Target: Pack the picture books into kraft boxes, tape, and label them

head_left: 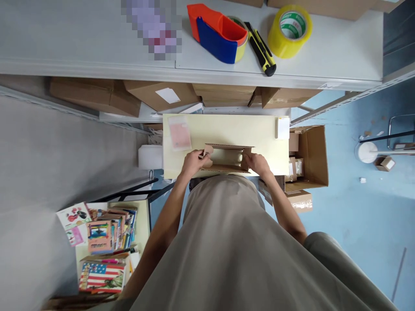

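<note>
Left hand (pixel 192 163): pinched the left end flap of the small cardboard box (pixel 226 159), grip clenched on it.
Right hand (pixel 257 163): grasped the right end, bracing it.
Box: sat on the pale desk (pixel 227 129), close to the body.
Shelf above: tape dispenser (pixel 217 32), utility knife (pixel 261 48), tape roll (pixel 290 30).

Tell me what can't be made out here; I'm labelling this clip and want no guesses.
Head view only:
- Small cardboard box: contents hidden by its walls and both hands, left hand, right hand.
- Object on the shelf: pixelated.
- Pink slip: print too small.
- Table: near edge hidden by the person's torso.
</note>
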Demonstrator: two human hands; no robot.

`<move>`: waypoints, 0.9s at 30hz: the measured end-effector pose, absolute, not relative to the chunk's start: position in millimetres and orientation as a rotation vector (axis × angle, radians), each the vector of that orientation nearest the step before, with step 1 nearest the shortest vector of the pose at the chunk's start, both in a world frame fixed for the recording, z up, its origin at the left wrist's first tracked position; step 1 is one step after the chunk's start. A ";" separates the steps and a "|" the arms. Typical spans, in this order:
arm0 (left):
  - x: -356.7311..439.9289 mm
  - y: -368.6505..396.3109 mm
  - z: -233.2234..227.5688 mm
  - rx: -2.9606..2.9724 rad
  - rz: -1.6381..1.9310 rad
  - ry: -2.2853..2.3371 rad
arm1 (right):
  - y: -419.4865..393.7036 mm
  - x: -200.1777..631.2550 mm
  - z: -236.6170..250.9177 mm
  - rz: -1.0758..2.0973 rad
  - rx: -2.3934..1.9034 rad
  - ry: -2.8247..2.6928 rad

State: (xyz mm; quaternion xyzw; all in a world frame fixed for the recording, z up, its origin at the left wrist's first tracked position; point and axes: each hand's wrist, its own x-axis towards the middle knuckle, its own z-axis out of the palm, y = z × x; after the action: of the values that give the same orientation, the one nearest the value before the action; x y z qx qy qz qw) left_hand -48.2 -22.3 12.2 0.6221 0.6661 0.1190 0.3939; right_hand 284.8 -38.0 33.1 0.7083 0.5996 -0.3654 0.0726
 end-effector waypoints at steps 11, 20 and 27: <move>-59.2 -26.6 19.5 1.488 0.500 1.702 | -13.6 285.7 50.7 -1.171 2.095 2.036; -86.4 -55.6 17.3 1.302 0.663 1.333 | -42.3 304.9 65.0 -1.780 2.153 2.169; -68.6 -41.7 24.5 1.529 0.581 1.565 | -38.4 297.3 58.5 -1.564 2.208 2.206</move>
State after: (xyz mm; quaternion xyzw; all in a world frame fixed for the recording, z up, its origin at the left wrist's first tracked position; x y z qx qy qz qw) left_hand -68.6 -41.7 24.5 0.6114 0.6257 0.2324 0.4251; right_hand 297.3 -38.4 58.5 0.6228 0.6222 -0.4412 -0.1739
